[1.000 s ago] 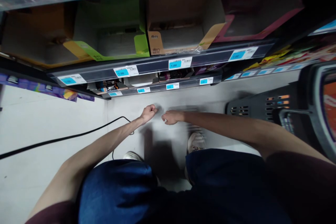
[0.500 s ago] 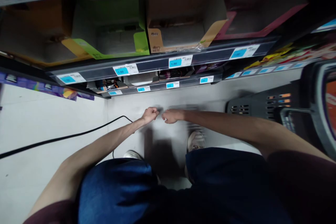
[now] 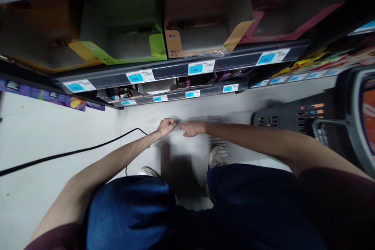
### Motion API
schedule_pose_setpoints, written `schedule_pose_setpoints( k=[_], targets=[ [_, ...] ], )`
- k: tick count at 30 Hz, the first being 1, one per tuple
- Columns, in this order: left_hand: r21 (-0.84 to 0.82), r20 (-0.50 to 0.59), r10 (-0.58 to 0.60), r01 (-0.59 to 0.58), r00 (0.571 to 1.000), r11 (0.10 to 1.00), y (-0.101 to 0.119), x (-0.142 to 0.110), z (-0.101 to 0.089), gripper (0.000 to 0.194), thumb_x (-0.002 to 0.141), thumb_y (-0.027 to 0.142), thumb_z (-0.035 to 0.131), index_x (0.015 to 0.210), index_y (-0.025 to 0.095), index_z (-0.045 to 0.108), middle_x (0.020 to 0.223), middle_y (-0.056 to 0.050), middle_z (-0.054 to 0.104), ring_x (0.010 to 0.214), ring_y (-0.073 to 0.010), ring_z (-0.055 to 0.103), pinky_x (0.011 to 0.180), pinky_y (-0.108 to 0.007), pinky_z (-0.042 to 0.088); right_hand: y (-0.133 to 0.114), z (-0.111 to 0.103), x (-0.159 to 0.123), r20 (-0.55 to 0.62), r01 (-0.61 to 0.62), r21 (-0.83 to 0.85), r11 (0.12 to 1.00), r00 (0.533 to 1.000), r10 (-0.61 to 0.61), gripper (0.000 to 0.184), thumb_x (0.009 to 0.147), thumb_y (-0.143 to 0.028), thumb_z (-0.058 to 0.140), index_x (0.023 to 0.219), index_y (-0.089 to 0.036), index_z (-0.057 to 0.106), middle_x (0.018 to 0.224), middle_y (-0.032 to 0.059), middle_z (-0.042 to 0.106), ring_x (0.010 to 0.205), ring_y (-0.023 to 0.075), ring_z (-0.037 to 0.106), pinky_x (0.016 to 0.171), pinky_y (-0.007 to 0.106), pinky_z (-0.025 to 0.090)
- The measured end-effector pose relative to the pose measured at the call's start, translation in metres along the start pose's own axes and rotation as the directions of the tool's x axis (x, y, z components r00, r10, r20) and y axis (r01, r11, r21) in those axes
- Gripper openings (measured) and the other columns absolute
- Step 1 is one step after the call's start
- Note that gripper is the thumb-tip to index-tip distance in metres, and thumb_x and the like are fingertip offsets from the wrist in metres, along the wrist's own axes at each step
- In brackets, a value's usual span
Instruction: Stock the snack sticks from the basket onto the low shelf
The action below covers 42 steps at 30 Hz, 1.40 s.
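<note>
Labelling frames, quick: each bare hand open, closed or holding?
Left bare hand: closed; contents can't be told.
Right bare hand: partly curled; grip and contents can't be told.

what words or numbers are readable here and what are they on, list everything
"1.00": price tag below the green box
"1.00": price tag below the tan box
Too blurred or small to read: characters on both boxes, fine print on those tags, the lower shelf tags, the marking on the red panel at far right.
</note>
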<state>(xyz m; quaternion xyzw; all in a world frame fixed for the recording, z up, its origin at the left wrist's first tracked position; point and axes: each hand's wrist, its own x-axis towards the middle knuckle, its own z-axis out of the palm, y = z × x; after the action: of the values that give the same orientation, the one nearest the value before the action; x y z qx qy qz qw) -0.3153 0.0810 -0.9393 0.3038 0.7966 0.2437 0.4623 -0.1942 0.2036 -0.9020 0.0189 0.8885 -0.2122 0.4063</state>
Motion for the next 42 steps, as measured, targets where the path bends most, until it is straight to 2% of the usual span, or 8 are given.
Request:
schedule_pose_setpoints(
  k=[19,24,28,32,36,38,39,42],
  targets=[
    [-0.014,0.028,0.020,-0.019,0.999,1.000,-0.001,0.001,0.000,0.019,0.071,0.028,0.051,0.056,0.020,0.043,0.047,0.004,0.049,0.051,-0.0111,0.043,0.054,-0.024,0.031,-0.006,-0.008,-0.010,0.024,0.000,-0.017,1.000,1.000,0.000,0.048,0.091,-0.026,0.053,0.136,-0.009,0.049,0.125,0.0195,0.063,0.110,0.0311,0.065,0.082,0.034,0.051],
    [0.017,0.083,0.089,-0.091,0.993,0.996,0.003,-0.006,-0.007,0.019,0.069,0.032,0.048,0.056,0.020,0.043,0.049,0.004,0.046,0.053,-0.0121,0.043,0.055,-0.025,0.031,-0.009,-0.033,-0.029,0.057,0.034,-0.057,0.998,0.998,-0.031,0.033,0.092,-0.024,0.052,0.120,-0.011,0.063,0.118,0.0161,0.068,0.103,0.0276,0.067,0.075,0.031,0.049],
    [0.153,0.206,0.145,-0.178,0.968,0.972,-0.006,0.002,-0.013,0.021,0.070,0.039,0.048,0.059,0.020,0.045,0.053,0.003,0.049,0.057,-0.0143,0.045,0.057,-0.026,0.031,0.002,-0.070,-0.053,-0.020,0.042,-0.104,0.994,0.999,-0.045,0.020,0.092,-0.024,0.054,0.099,-0.013,0.069,0.102,0.0121,0.072,0.089,0.0237,0.067,0.068,0.028,0.047],
    [0.163,0.272,0.166,-0.215,0.948,0.963,-0.004,0.009,-0.006,0.025,0.070,0.043,0.049,0.060,0.021,0.041,0.057,0.001,0.055,0.062,-0.0169,0.050,0.063,-0.028,0.036,0.002,-0.104,-0.122,-0.324,0.220,0.053,0.974,0.926,-0.192,0.016,0.097,-0.023,0.052,0.101,-0.013,0.064,0.098,0.0056,0.071,0.088,0.0151,0.063,0.074,0.022,0.044],
    [0.014,0.246,0.151,-0.159,0.957,0.987,0.019,-0.009,0.011,0.029,0.071,0.050,0.052,0.068,0.022,0.046,0.069,-0.001,0.061,0.073,-0.0202,0.058,0.068,-0.029,0.042,-0.010,-0.113,-0.243,-0.563,0.486,0.301,0.820,0.785,-0.259,0.019,0.102,-0.025,0.044,0.104,-0.011,0.058,0.088,0.0027,0.067,0.076,0.0090,0.060,0.072,0.019,0.045],
    [-0.094,0.266,0.127,-0.106,0.956,0.990,0.031,-0.022,0.024,0.032,0.068,0.052,0.055,0.074,0.022,0.049,0.076,-0.002,0.063,0.078,-0.0211,0.060,0.069,-0.029,0.046,-0.001,-0.105,-0.303,-0.629,0.437,0.396,0.808,0.770,-0.107,0.017,0.100,-0.024,0.048,0.106,-0.011,0.057,0.094,0.0050,0.066,0.078,0.0094,0.062,0.073,0.021,0.046],
    [-0.135,0.299,0.123,-0.086,0.946,0.987,0.035,-0.029,0.031,0.033,0.066,0.053,0.056,0.077,0.021,0.050,0.080,-0.003,0.063,0.078,-0.0211,0.061,0.068,-0.030,0.047,0.010,-0.097,-0.330,-0.682,0.382,0.434,0.816,0.731,0.021,0.018,0.100,-0.026,0.048,0.104,-0.012,0.058,0.092,0.0045,0.065,0.076,0.0092,0.061,0.071,0.021,0.046],
    [-0.185,0.435,0.088,-0.007,0.896,0.983,0.038,-0.045,0.049,0.040,0.060,0.052,0.061,0.086,0.022,0.054,0.088,-0.005,0.066,0.077,-0.0212,0.062,0.064,-0.030,0.048,0.067,-0.056,-0.391,-0.746,0.163,0.576,0.801,0.505,0.434,0.024,0.097,-0.038,0.055,0.097,-0.014,0.058,0.079,0.0018,0.062,0.068,0.0104,0.059,0.066,0.022,0.046]
  ],
)
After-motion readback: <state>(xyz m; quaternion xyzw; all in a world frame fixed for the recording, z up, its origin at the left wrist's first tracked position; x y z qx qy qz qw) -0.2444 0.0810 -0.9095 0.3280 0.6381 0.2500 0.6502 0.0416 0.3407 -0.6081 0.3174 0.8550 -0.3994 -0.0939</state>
